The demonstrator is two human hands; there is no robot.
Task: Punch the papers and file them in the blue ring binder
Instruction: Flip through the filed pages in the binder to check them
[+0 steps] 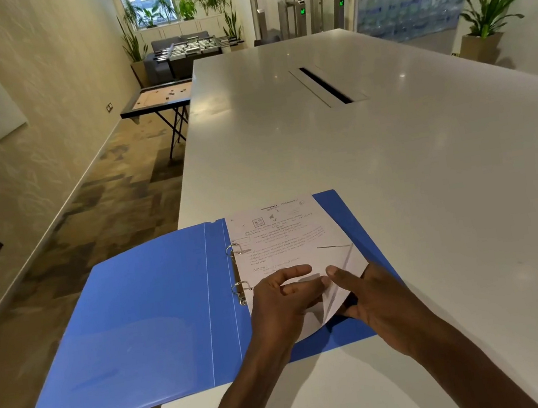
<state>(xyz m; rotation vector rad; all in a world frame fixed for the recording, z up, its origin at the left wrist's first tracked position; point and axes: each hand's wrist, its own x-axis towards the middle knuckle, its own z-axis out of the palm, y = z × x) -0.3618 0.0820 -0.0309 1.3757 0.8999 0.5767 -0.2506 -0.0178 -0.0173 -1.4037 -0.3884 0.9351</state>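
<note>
Left hand flat on papers; right hand fingers lifting corner.

The papers' print is too small to read; hands hide their lower part.

Glossy blue plastic ring binder lies open flat at the near left corner of the white table, its left cover hanging out past the table edge. Two metal rings stand shut on the spine. White printed and handwritten paper sheets sit threaded on the rings over the right cover, the near right corner curled up off the stack
</note>
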